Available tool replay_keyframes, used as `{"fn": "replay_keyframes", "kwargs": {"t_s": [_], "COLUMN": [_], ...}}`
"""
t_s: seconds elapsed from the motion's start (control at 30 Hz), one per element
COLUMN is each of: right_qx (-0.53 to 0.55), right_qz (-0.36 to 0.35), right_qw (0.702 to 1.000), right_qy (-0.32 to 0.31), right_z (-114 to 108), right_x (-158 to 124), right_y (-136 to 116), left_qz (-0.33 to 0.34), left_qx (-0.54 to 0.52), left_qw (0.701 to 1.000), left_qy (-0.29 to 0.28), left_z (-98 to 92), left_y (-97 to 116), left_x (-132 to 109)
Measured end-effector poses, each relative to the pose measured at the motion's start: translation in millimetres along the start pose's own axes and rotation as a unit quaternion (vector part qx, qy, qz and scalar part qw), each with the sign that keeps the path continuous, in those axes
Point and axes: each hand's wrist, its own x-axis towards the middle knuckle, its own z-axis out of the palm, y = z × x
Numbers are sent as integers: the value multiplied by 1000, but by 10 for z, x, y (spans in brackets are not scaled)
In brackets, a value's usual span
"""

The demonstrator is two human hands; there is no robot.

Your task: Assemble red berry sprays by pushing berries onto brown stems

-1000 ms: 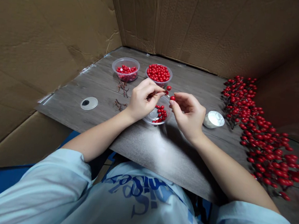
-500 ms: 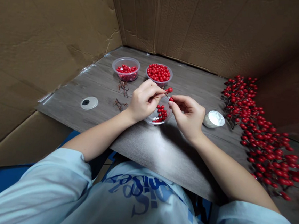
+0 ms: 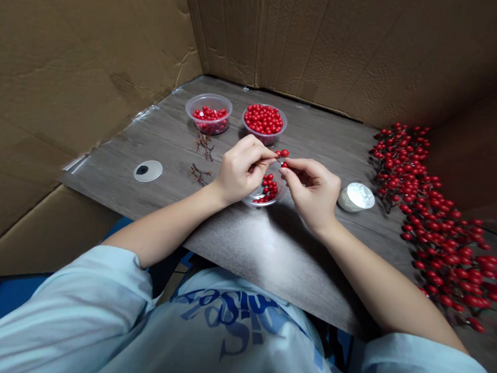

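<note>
My left hand (image 3: 243,168) is closed in a pinch on a thin berry stem whose red berries (image 3: 283,153) show just past the fingertips. My right hand (image 3: 313,192) pinches a single red berry (image 3: 284,164) between thumb and forefinger, close to that stem. Whether this berry sits on a stem tip is too small to tell. Both hands hover over a clear plastic bowl (image 3: 255,203) with several red berries in it, partly hidden by the left hand.
Behind stand two clear tubs of red berries, a left tub (image 3: 188,111) and a fuller right tub (image 3: 283,128). Bare brown twigs (image 3: 200,175), a white lid (image 3: 154,172) with a dark spot and a small white cup (image 3: 356,197) lie about. Berry branches (image 3: 436,226) line the right; cardboard walls (image 3: 322,42) enclose the table.
The berries at my left fingertips have turned slightly and shifted a little right and down, nearer the berry in my right hand. Both hands have otherwise barely moved.
</note>
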Motion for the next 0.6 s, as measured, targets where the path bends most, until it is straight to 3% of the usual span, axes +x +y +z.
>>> {"fn": "replay_keyframes", "kwargs": {"t_s": [0.6], "right_qx": [37], "right_qz": [25], "right_qw": [999], "right_qy": [-5], "right_z": [33], "right_x": [-20], "right_y": [51], "left_qz": [28], "left_qx": [-35], "left_qw": [999], "left_qy": [27], "left_z": [24], "left_y": [25], "left_x": [17]}}
